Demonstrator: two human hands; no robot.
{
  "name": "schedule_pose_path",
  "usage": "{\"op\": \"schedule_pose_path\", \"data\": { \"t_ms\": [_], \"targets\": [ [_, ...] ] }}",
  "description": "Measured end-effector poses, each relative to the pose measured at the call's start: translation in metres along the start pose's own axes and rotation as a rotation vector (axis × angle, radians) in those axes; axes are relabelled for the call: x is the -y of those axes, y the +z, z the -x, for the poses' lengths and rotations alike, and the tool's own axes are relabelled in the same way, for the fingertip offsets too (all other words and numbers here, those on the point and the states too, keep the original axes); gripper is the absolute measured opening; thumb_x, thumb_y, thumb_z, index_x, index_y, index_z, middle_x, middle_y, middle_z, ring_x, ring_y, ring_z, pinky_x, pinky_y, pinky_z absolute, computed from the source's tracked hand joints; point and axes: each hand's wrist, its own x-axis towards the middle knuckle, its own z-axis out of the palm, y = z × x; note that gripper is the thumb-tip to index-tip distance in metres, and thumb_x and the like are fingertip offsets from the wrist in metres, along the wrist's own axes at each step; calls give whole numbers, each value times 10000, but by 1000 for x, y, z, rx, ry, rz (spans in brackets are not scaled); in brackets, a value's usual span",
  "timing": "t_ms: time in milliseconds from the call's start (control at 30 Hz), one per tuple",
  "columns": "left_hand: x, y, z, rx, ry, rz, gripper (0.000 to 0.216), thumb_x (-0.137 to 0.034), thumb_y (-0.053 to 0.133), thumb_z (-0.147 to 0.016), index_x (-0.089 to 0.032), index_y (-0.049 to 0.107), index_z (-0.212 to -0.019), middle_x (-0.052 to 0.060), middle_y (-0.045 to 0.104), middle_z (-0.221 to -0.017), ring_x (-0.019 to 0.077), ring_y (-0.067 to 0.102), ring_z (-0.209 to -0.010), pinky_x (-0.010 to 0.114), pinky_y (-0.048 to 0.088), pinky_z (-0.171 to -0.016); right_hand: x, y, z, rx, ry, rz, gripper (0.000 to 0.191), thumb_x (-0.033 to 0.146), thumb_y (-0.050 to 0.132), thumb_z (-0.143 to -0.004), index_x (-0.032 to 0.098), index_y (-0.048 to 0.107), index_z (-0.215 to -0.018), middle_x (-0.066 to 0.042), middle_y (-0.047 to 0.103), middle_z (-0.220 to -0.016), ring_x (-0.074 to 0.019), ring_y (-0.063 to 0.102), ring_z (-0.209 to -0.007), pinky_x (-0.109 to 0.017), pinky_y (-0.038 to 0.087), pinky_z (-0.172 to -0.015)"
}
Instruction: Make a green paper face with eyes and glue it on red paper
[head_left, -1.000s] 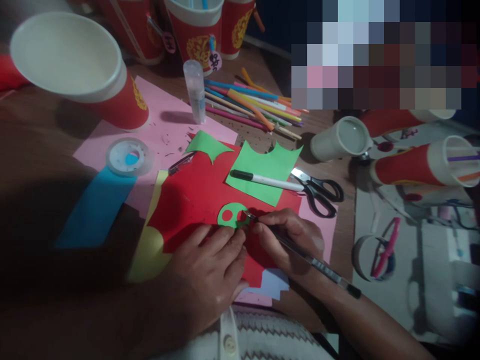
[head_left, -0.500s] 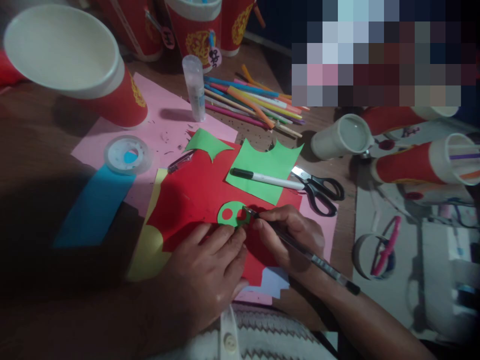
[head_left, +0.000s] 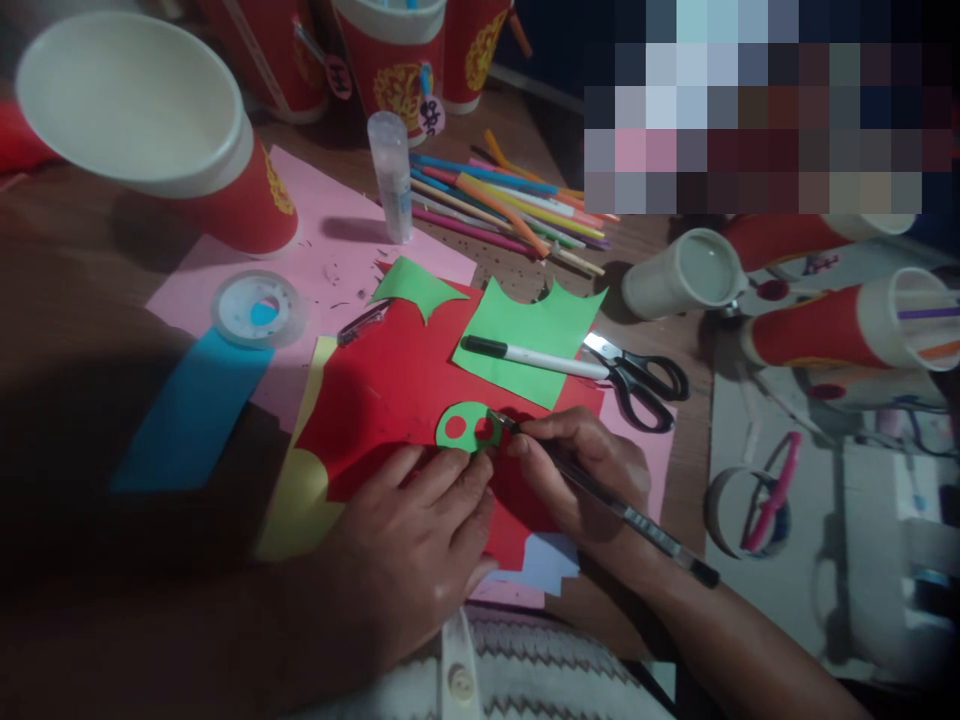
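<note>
A small green paper shape (head_left: pixel 459 420) with round holes lies on a red paper sheet (head_left: pixel 397 385). My left hand (head_left: pixel 424 535) presses flat on the red sheet, its fingertips holding down the lower edge of the green shape. My right hand (head_left: pixel 581 470) is closed on a thin craft knife (head_left: pixel 622 512), gripped like a pen, with its tip at the right hole of the green shape. Nearby, a black-capped white marker (head_left: pixel 529 358) rests on a larger green paper piece (head_left: pixel 525 335).
Black-handled scissors (head_left: pixel 637 380) lie right of the green paper. A tape roll (head_left: pixel 257 308), blue strip (head_left: pixel 191 410), pink sheet (head_left: pixel 330 235), glue stick (head_left: pixel 391 175), coloured straws (head_left: pixel 502 205) and red paper cups (head_left: pixel 172 130) crowd the table. More cups (head_left: pixel 840 325) lie on the right.
The knife tip has crept slightly around the right hole of the green shape. Both hands stay almost where they were.
</note>
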Motion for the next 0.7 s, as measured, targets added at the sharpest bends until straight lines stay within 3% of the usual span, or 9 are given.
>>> {"op": "schedule_pose_path", "data": {
  "t_ms": [200,400,700],
  "targets": [
    [2,2,2,6,25,-7,274,-377,590,-813,-162,654,-971,73,658,-1104,220,542,-1018,388,359,-889,-1,-6,2,10,6,9,49,235,647,-758,213,605,-748,30,674,-606,-100,601,-456,-191,476,-431],
    [3,4,4,-2,38,18,261,-353,575,-829,-153,653,-977,72,670,-1079,228,553,-1011,397,358,-890,-7,-7,3,54,-125,-26,32,209,630,-760,215,600,-751,26,681,-615,-106,613,-476,-201,491,-441],
    [4,2,2,17,48,22,269,-338,561,-842,-138,647,-1001,78,670,-1087,238,556,-1008,402,364,-879,-6,-5,2,46,-103,-27,62,197,641,-767,220,587,-785,34,677,-629,-107,620,-488,-201,492,-438]
  ]
}}
